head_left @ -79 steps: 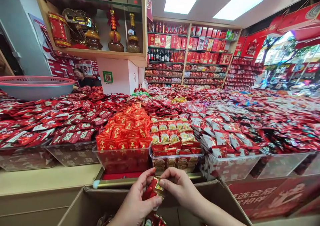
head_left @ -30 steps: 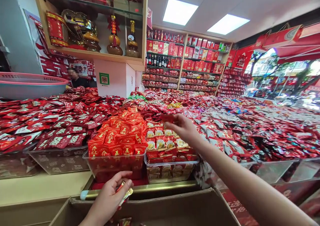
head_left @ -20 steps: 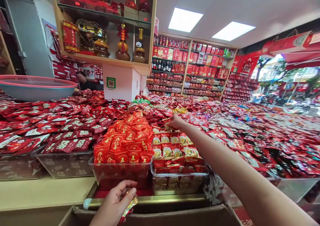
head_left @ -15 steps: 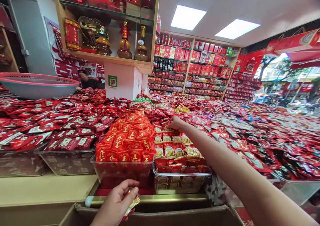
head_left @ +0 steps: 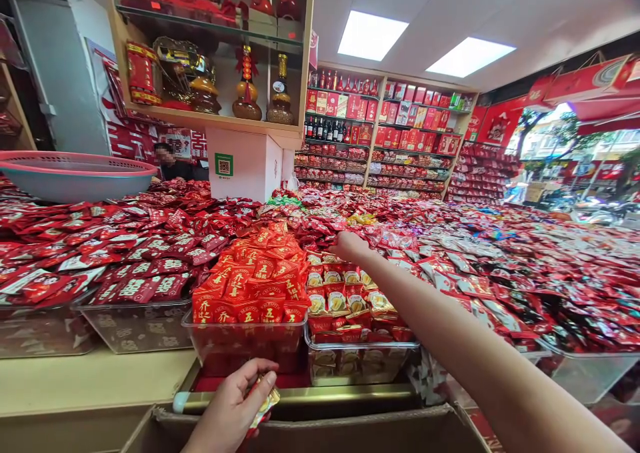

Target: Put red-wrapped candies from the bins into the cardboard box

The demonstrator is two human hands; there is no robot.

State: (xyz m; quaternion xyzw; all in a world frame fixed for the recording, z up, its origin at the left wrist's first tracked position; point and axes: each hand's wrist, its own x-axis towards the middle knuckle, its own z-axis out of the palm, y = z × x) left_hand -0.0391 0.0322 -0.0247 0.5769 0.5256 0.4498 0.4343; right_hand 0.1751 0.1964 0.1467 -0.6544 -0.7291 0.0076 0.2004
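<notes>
My left hand (head_left: 233,406) is closed around a small gold-and-red candy packet (head_left: 265,406), low in front of the bins and over an open cardboard box (head_left: 350,433). Stretched far forward, my right hand (head_left: 351,246) is at the back end of a clear bin (head_left: 363,349) of durian candy packets (head_left: 337,301). Its fingers are curled down among the wrappers; what they grip, if anything, is hidden. The durian packets stand in neat rows, picture side up. Just left is a clear bin heaped with bright red candy packets (head_left: 250,279) with gold characters.
Further bins of maroon packets (head_left: 165,266) and red-and-white packets (head_left: 480,279) spread to both sides. A pink-and-blue plastic basket (head_left: 75,179) rests at left. A display cabinet (head_left: 210,116) overhangs the counter. A person (head_left: 170,163) is behind the heaps. Stocked shelves (head_left: 375,126) line the back.
My right hand has turned slightly, its fingers now more hidden behind it at the bin's back. My left hand keeps the packet in nearly the same place. The view has shifted slightly.
</notes>
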